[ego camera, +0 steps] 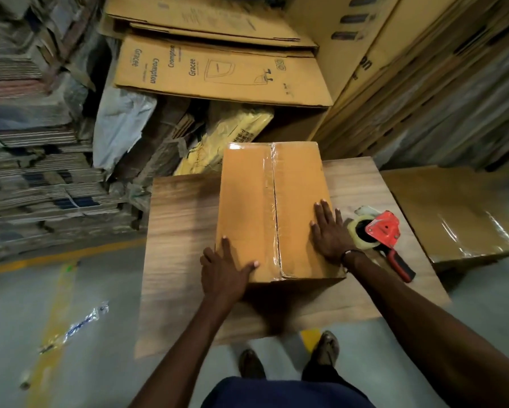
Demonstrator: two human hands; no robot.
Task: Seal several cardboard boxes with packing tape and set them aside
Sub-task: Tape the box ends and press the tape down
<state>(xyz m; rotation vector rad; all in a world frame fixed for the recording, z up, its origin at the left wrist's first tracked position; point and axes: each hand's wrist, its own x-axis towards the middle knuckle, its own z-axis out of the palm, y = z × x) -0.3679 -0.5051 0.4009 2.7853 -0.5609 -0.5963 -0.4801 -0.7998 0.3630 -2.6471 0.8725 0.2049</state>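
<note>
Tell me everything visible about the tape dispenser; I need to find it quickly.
The tape dispenser lies on its side on the wooden table, right of the cardboard box and close beside the right hand. It has a red frame, a red-and-black handle pointing toward the person, and a roll of clear tape. Neither hand grips it.

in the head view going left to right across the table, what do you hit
left hand → cardboard box → right hand → tape dispenser → second taped box beside the table
</note>
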